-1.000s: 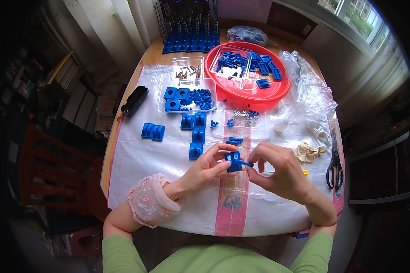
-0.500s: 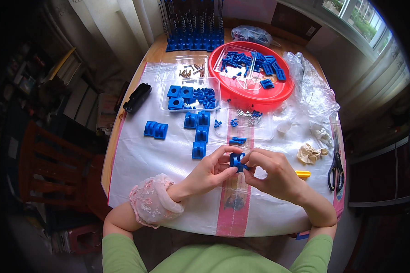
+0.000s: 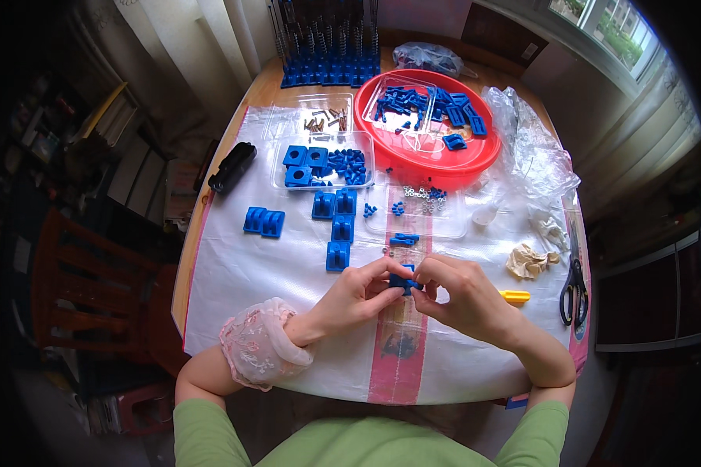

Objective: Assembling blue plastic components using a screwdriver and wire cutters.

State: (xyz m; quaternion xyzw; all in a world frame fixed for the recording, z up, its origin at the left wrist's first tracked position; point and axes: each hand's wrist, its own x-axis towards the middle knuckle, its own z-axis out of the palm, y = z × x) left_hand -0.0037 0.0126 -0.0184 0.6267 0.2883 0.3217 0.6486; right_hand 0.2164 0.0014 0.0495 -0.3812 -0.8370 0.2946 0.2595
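Observation:
Near the front middle of the table, a small blue plastic bracket-like part (image 3: 404,285) is held between both hands. My left hand (image 3: 364,291) grips its left side with thumb and fingers. My right hand (image 3: 461,289) pinches at its right side; whether a smaller piece sits in those fingertips cannot be made out. Just beyond the hands lie slim blue plastic pieces (image 3: 404,239). To their left stand several blue square-based brackets (image 3: 338,255), and another pair of blue brackets (image 3: 263,222) sits farther left.
Clear trays hold blue square parts (image 3: 297,177), brass-coloured pins (image 3: 327,121) and white nuts (image 3: 428,204). A red basin (image 3: 475,159) with blue parts stands behind. Black scissors (image 3: 575,296), a yellow handle (image 3: 515,296), crumpled paper (image 3: 531,261) and plastic bags (image 3: 530,148) lie right; a black case (image 3: 232,167) left.
The blue part has tipped slightly between my hands, and the fingers of both hands have closed in nearer around it. The things on the table stay in place.

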